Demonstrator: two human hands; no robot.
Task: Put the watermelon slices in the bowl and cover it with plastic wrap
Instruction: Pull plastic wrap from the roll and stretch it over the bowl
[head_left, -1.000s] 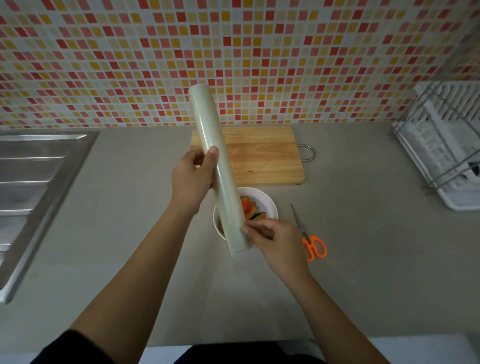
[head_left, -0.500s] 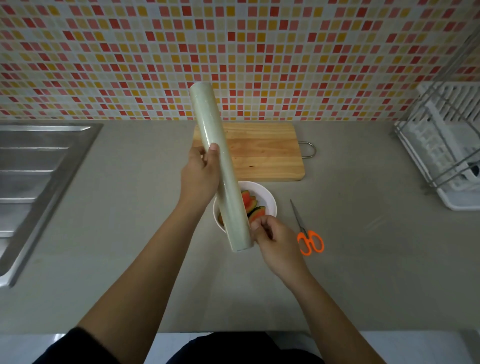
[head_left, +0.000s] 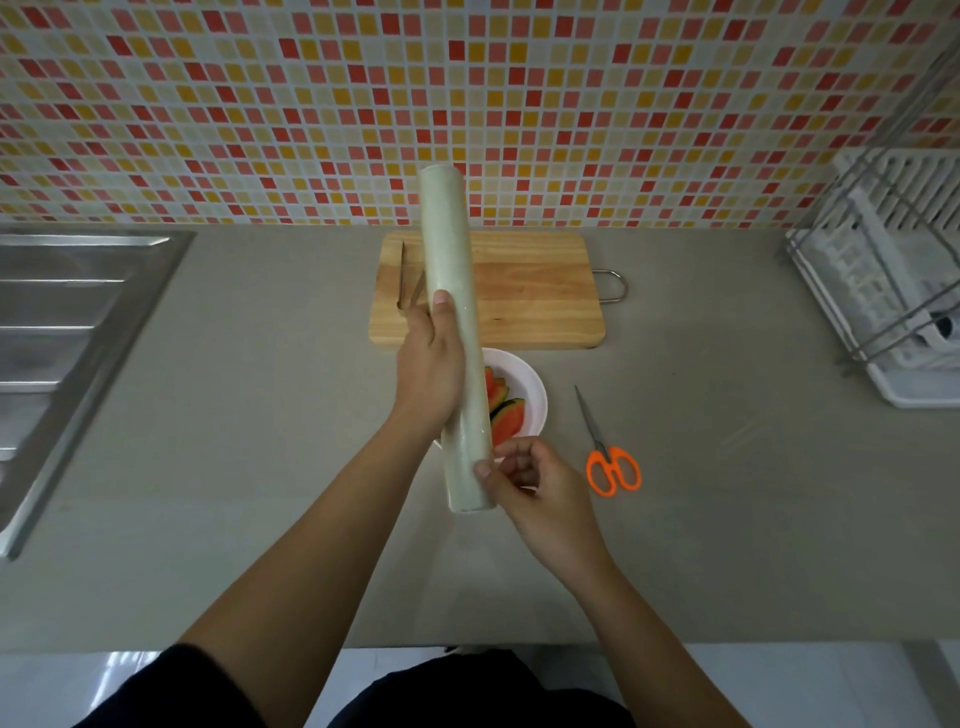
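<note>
A long pale roll of plastic wrap (head_left: 448, 249) is held nearly upright above the counter. My left hand (head_left: 428, 374) grips it around the middle. My right hand (head_left: 524, 478) pinches at the roll's lower end with thumb and fingertips. Behind the roll sits a white bowl (head_left: 532, 387) with red watermelon slices (head_left: 506, 415) with green rind; the roll and my left hand hide the bowl's left part.
A wooden cutting board (head_left: 524, 291) with tongs (head_left: 408, 283) on it lies behind the bowl. Orange-handled scissors (head_left: 608, 452) rest to the bowl's right. A steel sink drainboard (head_left: 67, 332) is at the left, a white dish rack (head_left: 893, 280) at the right.
The roll has tilted a little more upright. My right hand's fingers have shifted along its lower end. The bowl's contents show more to the right of the roll.
</note>
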